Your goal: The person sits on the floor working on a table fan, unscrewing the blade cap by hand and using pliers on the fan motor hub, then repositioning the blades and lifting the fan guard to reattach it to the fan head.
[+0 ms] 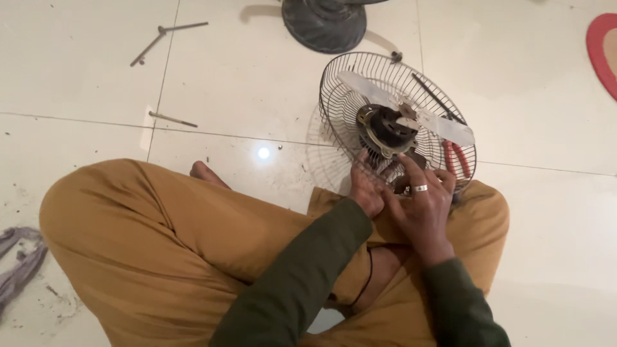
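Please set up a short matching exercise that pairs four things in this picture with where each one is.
Things:
1. wire guard
2. pliers
3. metal rods
4. grey cloth

Places:
A. floor at the far left edge
B. floor at the upper left
C. behind the guard, at its right side
D. propped at the person's knee, under both hands

Pairs: 1-D, 2-C, 3-B, 4-A

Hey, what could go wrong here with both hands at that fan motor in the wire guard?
1. The wire fan guard stands tilted on edge against the knee; it might tip or roll.
2. Both the left hand and right hand press at the motor among thin wires, so fingers could get pinched.
3. The red-handled pliers inside the guard could slide out.
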